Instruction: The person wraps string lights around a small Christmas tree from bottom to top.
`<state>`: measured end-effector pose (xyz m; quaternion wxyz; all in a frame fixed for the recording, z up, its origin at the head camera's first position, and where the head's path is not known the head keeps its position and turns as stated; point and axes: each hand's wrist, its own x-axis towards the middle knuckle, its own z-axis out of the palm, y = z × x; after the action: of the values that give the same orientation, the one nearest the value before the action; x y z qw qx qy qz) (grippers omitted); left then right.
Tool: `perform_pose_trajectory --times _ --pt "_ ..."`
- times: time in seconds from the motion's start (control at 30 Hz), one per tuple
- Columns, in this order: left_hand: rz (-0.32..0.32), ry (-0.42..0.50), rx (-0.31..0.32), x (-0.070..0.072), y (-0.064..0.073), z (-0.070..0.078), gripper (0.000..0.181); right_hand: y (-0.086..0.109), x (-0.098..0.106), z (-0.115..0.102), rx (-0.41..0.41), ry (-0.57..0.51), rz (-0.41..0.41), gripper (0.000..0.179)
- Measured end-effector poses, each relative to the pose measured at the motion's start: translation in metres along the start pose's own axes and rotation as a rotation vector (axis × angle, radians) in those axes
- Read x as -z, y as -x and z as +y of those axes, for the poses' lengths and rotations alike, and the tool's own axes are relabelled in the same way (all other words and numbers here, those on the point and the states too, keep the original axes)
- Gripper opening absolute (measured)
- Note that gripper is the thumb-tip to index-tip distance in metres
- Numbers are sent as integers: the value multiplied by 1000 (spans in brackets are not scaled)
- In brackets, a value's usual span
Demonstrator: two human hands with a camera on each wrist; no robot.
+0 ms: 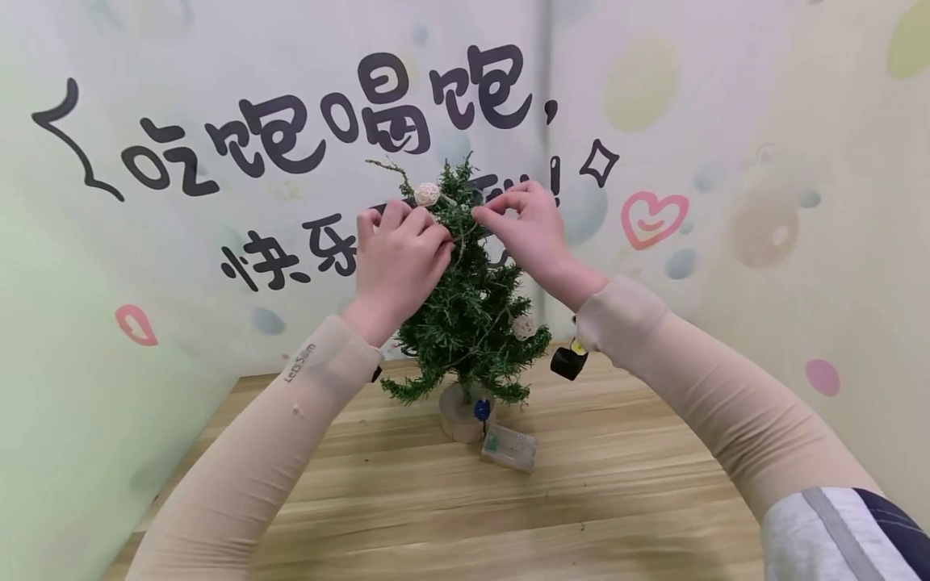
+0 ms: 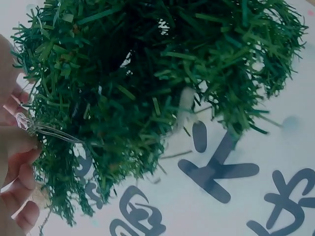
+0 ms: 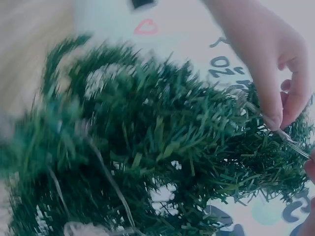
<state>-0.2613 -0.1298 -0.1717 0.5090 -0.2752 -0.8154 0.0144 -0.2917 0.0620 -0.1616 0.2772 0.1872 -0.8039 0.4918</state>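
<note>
A small green artificial Christmas tree [image 1: 465,307] stands on a round wooden base [image 1: 456,415]. A clear string light wire [image 3: 290,141] winds round its branches, with a pale woven ball [image 1: 427,194] near the top and another woven ball [image 1: 523,327] lower right. My left hand [image 1: 400,262] is at the upper left of the tree; the right wrist view shows its thumb and fingers pinching the wire. On the other side, my right hand [image 1: 529,230] pinches the same wire close to the treetop, only its fingertips showing at the right wrist view's edge.
A clear battery box [image 1: 510,449] lies on the wooden table [image 1: 407,500] before the base, beside a small blue piece [image 1: 482,410]. Behind the tree is a printed wall [image 1: 726,121]. A black device [image 1: 568,363] hangs by the right wrist.
</note>
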Motion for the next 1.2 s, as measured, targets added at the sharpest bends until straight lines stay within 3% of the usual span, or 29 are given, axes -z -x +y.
perform_pose_trajectory --times 0.1,0.2,0.3,0.43,0.57,0.7,0.97,1.2 --pt "-23 -12 20 6 7 -6 17 2 -4 -4 65 104 -9 28" --pt "-46 -56 5 14 16 -11 12 3 -7 -4 119 133 8 26" --pt "-50 -158 -101 18 23 -15 10 0 -7 -2 165 140 47 23" --pt "-21 -285 -281 17 33 -18 20 -2 -6 -2 198 180 42 21" --pt "-38 -306 -344 12 44 -20 18 -1 -6 -1 222 216 15 20" --pt "-63 -295 -318 6 50 -20 18 -2 -8 0 236 217 18 16" --pt "-14 -64 -114 2 48 -20 12 -1 -4 5 302 142 -20 22" --pt "-23 -16 -76 6 47 -21 11 0 9 24 279 33 -56 33"
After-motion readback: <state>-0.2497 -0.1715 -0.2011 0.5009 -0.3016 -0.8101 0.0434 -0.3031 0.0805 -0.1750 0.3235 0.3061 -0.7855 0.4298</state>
